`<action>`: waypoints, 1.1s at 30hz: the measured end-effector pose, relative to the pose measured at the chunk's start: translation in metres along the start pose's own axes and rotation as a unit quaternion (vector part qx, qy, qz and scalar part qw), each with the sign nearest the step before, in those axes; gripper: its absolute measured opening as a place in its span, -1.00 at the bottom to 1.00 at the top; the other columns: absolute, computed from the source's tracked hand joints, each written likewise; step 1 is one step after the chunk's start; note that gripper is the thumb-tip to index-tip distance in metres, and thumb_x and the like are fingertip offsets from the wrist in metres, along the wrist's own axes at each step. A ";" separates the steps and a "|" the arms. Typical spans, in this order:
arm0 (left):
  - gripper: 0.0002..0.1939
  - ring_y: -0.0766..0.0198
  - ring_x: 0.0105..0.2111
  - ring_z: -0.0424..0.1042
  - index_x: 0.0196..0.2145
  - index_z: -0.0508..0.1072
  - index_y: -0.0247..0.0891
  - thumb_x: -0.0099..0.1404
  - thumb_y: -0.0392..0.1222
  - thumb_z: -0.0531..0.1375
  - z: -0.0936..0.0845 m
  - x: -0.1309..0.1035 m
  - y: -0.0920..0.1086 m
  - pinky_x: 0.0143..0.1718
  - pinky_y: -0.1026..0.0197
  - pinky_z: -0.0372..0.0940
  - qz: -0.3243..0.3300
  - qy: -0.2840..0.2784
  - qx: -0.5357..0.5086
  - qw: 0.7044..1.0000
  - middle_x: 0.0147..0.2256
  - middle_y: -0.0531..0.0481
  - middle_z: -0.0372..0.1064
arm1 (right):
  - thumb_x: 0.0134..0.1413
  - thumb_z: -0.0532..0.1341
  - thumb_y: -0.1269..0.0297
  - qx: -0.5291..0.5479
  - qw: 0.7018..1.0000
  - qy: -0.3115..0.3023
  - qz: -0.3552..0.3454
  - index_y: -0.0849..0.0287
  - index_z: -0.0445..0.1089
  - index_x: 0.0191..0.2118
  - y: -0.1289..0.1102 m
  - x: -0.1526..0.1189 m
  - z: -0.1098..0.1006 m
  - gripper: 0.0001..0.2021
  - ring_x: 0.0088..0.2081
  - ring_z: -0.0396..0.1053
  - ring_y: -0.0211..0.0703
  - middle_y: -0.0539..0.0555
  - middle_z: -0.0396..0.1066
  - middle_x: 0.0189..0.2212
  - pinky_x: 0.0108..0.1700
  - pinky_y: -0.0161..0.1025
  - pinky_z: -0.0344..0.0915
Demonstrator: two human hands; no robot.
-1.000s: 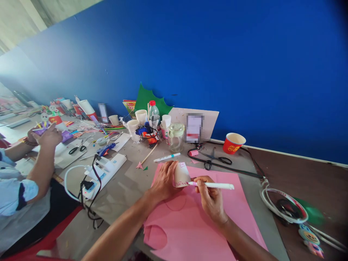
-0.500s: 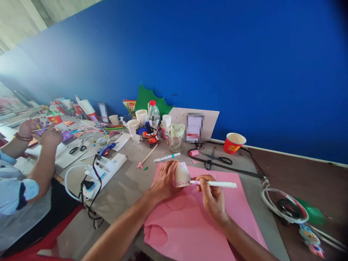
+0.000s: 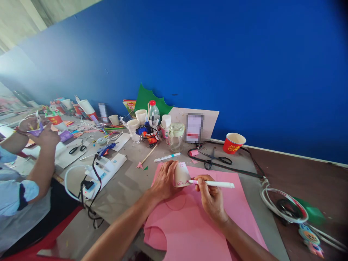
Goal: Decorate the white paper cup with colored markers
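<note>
My left hand (image 3: pixel 165 180) is wrapped round a white paper cup (image 3: pixel 182 174) that bears pink marks near its lower edge and a small pink drawing higher up. A white marker (image 3: pixel 217 184) with a pink tip end is gripped in my right hand (image 3: pixel 211 197), its tip touching or very near the cup's right side. Beneath both hands lies pink paper (image 3: pixel 195 232) with a round cutout at its lower left. A second marker (image 3: pixel 167 157) rests just behind the cup.
Scissors (image 3: pixel 217 158) and a black strap lie behind the paper, near a red cup (image 3: pixel 234 143). Behind stand a glass jar (image 3: pixel 176 137) and a bottle (image 3: pixel 153 114). At left are a power strip (image 3: pixel 106 175) and another person's hands (image 3: pixel 46 134) holding a small craft piece.
My right hand and its marker have shifted slightly left along the cup. My left hand stays on the cup. The other person's hands have moved slightly left.
</note>
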State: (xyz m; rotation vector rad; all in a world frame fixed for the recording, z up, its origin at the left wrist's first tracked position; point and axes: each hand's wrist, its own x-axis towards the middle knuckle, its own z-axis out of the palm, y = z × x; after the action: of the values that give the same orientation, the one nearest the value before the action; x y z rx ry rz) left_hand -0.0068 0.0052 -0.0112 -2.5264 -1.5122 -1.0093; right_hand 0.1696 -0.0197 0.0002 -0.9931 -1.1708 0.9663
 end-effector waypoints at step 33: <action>-0.11 -0.10 0.07 0.34 0.24 0.01 -0.25 0.07 -0.09 0.36 0.003 -0.003 -0.004 0.07 -0.16 0.27 0.003 0.000 0.007 1.000 0.08 -0.32 0.29 | 0.18 0.17 -0.01 -0.009 1.000 0.003 -0.025 0.12 0.37 -0.47 -0.001 0.001 -0.002 -0.66 -0.59 0.20 -0.22 -0.01 0.29 -0.63 -0.55 -0.26 0.22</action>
State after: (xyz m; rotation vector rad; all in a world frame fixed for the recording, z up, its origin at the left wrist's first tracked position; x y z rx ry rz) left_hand -0.0090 0.0063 -0.0163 -2.5206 -1.5069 -0.9938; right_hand 0.1718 -0.0192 0.0013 -0.9750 -1.1964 0.9141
